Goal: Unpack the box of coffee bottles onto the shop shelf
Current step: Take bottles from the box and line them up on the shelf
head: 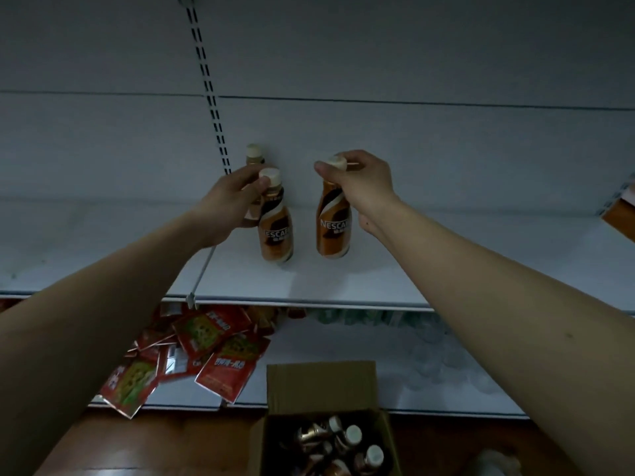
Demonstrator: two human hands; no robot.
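Three brown Nescafe coffee bottles with cream caps are at the white shelf (343, 280). My left hand (233, 197) grips the neck of the front left bottle (276, 231), whose base rests on the shelf. Behind it stands a third bottle (253, 159), partly hidden by my fingers. My right hand (360, 182) pinches the cap and neck of the right bottle (333, 228), upright on the shelf. Below, an open cardboard box (321, 389) on the floor holds several more bottles (354, 438), some lying tilted.
The shelf's back panel has a slotted metal upright (211, 94). A wire divider (202, 269) runs along the shelf left of the bottles. On the lower shelf lie several red snack packets (209, 352) and clear plastic items (443, 362). The floor is brown wood.
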